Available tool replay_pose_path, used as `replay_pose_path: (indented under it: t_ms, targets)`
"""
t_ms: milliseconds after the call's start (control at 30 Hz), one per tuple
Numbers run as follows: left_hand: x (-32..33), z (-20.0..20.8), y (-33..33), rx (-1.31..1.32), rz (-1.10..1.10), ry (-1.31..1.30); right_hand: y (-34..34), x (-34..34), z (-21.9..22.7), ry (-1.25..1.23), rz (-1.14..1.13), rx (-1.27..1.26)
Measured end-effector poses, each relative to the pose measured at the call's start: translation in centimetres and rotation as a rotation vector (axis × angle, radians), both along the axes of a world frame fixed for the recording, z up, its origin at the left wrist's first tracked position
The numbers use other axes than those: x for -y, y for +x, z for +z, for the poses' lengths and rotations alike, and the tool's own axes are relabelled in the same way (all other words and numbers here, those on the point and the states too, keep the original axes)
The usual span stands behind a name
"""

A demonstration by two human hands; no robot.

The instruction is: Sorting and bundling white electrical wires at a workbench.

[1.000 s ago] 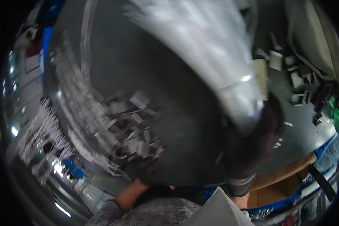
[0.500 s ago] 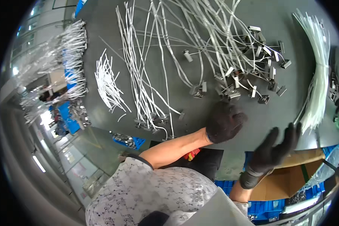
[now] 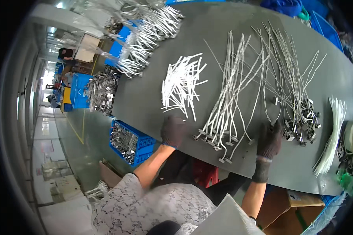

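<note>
My left hand [image 3: 173,131], in a dark glove, is at the table's front edge, just below a pile of short white tubes [image 3: 182,84]. Motion smears its fingers, so their pose is unclear. My right hand [image 3: 269,141], gloved too, is curled with its fingertips at the connector end of a thin grey cable [image 3: 266,103]. Its glove hides most of that connector. Between my hands lies a bundle of grey-white cables [image 3: 232,92], with small metal connectors at the near ends. Another cable bundle [image 3: 294,74] with clustered dark connectors lies right of my right hand.
A bundle of translucent ties [image 3: 330,137] lies at the table's right side. Many more white-ended cables [image 3: 153,35] hang over the far left edge. A blue crate [image 3: 144,145] of metal parts stands below the table's left edge, and a cardboard box [image 3: 280,211] at lower right.
The view has swung left, so the table's contents appear farther right. My left hand has moved toward the white tubes. My right hand has gone from spread fingers to curled ones at a cable connector.
</note>
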State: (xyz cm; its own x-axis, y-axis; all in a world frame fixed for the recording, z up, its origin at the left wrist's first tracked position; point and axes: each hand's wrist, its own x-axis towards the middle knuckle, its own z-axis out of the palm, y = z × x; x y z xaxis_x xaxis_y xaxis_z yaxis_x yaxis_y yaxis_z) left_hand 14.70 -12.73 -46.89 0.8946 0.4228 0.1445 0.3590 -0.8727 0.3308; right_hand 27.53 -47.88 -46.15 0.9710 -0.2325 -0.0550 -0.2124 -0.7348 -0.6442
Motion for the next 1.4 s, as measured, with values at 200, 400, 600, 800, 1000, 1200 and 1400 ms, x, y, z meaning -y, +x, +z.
replay_pose_path:
  t_ms: [200, 400, 600, 800, 1000, 1200, 1400]
  targets:
    - [-6.0, -4.1, -2.0, -0.165, 0.026, 0.031, -0.7, 1.0, -2.4, -0.125, -0.111, 0.270]
    - [-8.9, -5.7, -1.1, -0.182, -0.113, 0.068, -4.6, 4.4, -4.7, -0.208, -0.189, 0.080]
    - [-10.5, -6.2, -1.6, -0.343, -0.162, 0.126, -8.4, 7.1, -5.6, 0.076, -0.134, -0.034]
    - [-10.1, -5.8, -3.2, -0.382, -0.101, 0.003, -9.2, 7.1, -2.1, 0.082, -0.072, -0.027]
    - [-8.7, -6.1, -5.0, -0.191, 0.096, -0.126, -11.1, 7.0, -1.7, -0.519, -0.073, 0.128]
    - [-6.0, -6.7, -7.0, 0.082, 0.286, -0.897, -15.3, 5.3, -2.1, -0.390, -0.050, 0.307]
    - [-5.6, -7.8, -7.9, 0.132, 0.148, -0.843, -11.5, 5.4, -2.6, -0.515, 0.121, 0.211]
